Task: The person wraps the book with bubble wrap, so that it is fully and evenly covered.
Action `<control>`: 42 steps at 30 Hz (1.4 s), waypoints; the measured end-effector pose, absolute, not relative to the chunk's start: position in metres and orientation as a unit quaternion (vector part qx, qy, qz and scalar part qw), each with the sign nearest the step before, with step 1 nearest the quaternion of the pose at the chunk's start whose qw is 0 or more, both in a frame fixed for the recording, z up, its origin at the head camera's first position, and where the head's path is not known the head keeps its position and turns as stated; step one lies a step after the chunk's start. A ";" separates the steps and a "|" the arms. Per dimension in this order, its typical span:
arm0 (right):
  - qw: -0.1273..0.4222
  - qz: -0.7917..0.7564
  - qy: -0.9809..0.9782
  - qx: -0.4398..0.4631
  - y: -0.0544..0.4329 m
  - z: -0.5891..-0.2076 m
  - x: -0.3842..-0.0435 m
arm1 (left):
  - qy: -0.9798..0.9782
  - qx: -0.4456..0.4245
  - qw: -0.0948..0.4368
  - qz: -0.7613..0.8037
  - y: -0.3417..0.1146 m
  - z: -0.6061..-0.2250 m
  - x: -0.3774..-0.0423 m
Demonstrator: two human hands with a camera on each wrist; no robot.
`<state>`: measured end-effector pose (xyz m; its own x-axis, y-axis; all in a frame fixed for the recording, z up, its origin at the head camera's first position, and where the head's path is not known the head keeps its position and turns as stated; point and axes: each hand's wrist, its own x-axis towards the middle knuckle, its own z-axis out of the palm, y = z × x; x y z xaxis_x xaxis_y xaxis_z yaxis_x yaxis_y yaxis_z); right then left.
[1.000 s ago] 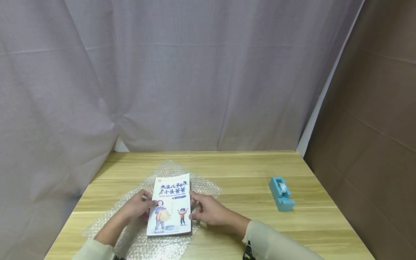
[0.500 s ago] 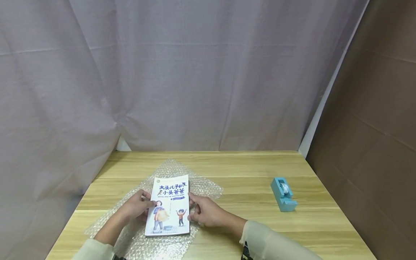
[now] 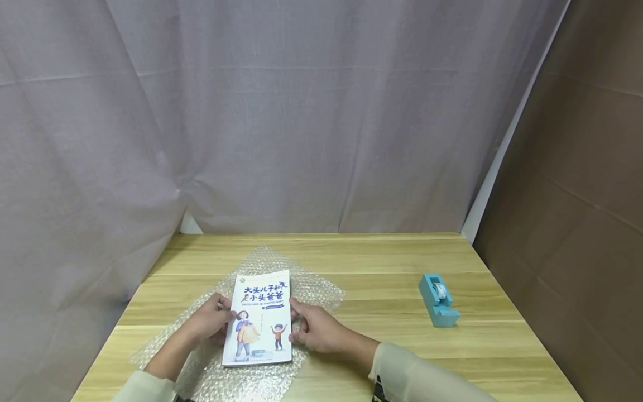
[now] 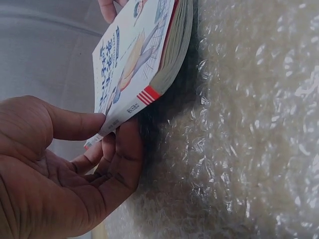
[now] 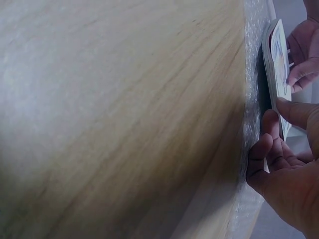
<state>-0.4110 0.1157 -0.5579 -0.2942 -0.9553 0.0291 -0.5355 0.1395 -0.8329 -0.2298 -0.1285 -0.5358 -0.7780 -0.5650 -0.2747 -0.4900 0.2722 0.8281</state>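
A white paperback book [image 3: 258, 329] with blue title characters and drawn figures lies face up over a sheet of bubble wrap [image 3: 211, 374]. My left hand [image 3: 211, 319] grips its left edge, the spine side, thumb on the cover and fingers curled beneath, as the left wrist view shows. On the opposite edge my right hand [image 3: 318, 329] pinches the book with the thumb on top. Some of its fingers [image 5: 259, 152] curl beside the pages, close over the bubble wrap. In the left wrist view the spine [image 4: 129, 107] has red stripes near its bottom corner.
A blue tape dispenser [image 3: 438, 301] with a roll of tape stands at the right of the wooden table [image 3: 382, 262]. Grey cloth [image 3: 321, 123] hangs behind the table, and a brown panel [image 3: 567, 167] rises along the right side.
The book has shifted slightly to the left on the bubble wrap, with both hands keeping their hold. The tape dispenser appears a little further right as the head view has turned slightly.
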 end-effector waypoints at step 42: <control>0.038 -0.139 0.732 -0.666 0.125 -0.564 -0.404 | -0.891 0.289 0.053 -0.347 -0.128 -0.534 -0.229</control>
<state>-0.4043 0.1254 -0.5642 -0.1105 -0.9854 0.1299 -0.9643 0.0746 -0.2542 -0.2292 -0.1281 -0.5340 -0.8267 -0.5526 -0.1058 -0.4786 0.5919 0.6486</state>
